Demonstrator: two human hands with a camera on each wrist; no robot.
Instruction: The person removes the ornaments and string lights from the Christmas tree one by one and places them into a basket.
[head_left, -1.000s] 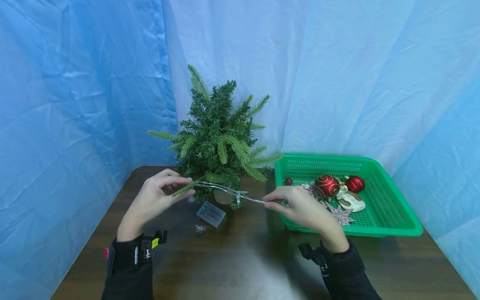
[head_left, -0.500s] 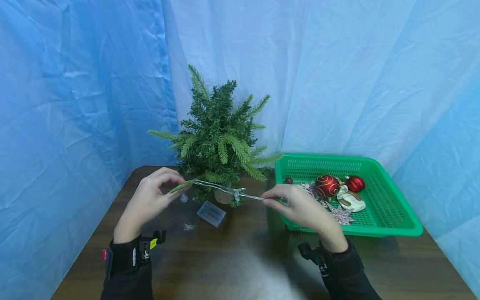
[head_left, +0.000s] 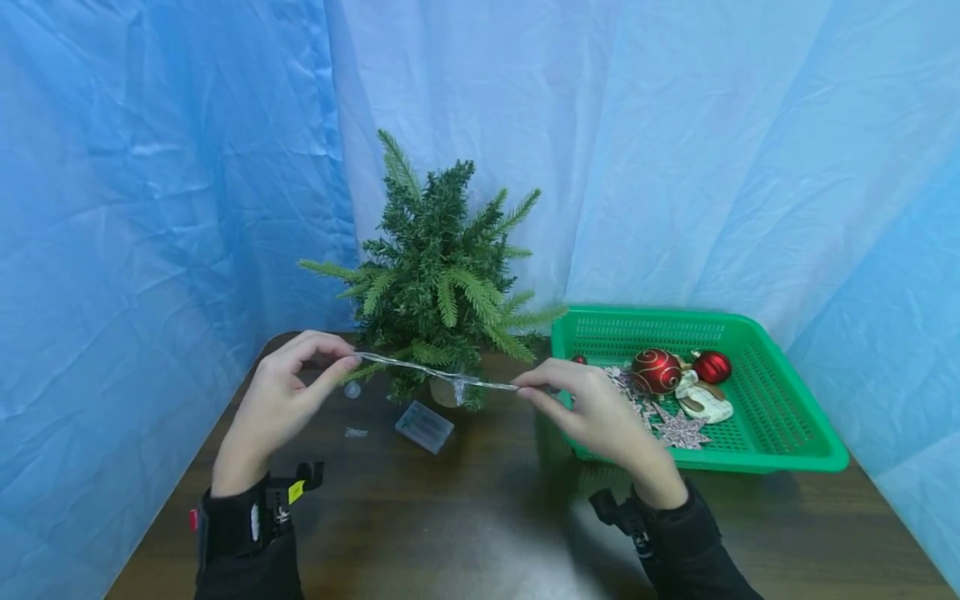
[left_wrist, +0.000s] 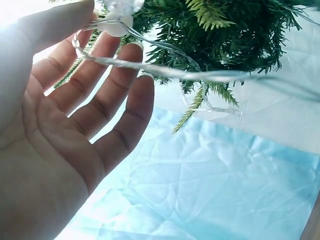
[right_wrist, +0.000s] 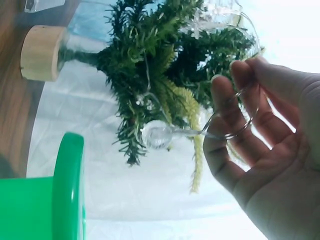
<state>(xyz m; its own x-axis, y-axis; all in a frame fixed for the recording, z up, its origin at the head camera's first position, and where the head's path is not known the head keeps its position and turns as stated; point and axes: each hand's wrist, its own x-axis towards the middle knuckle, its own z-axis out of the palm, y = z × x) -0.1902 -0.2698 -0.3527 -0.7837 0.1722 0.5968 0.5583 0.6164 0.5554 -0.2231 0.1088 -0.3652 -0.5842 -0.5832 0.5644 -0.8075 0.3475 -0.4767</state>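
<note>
In the head view my left hand (head_left: 281, 400) pinches one end of a clear string-light wire (head_left: 408, 364) between thumb and fingertip. My right hand (head_left: 600, 412) pinches the wire further right, so the span is drawn out in front of the small artificial Christmas tree (head_left: 431, 267). A clear ornament (head_left: 460, 387) sits on that span. A transparent battery box (head_left: 424, 427) lies on the table before the tree. From the right wrist, a clear round bulb (right_wrist: 157, 135) dangles beside a loop of wire across my fingers. Another clear bulb (left_wrist: 120, 22) shows near my left fingertips.
A green basket (head_left: 697, 315) stands at the right, holding a large red bauble (head_left: 656, 372), a smaller red bauble (head_left: 712, 367), a glittery star (head_left: 681, 429) and a white-and-brown figure (head_left: 707, 402). Blue cloth (head_left: 675, 150) hangs behind the brown table (head_left: 435, 533).
My left hand has moved left and slightly up, pulling the wire straighter; the dangling clear pieces below it shifted left too. My right hand has moved slightly left and up.
</note>
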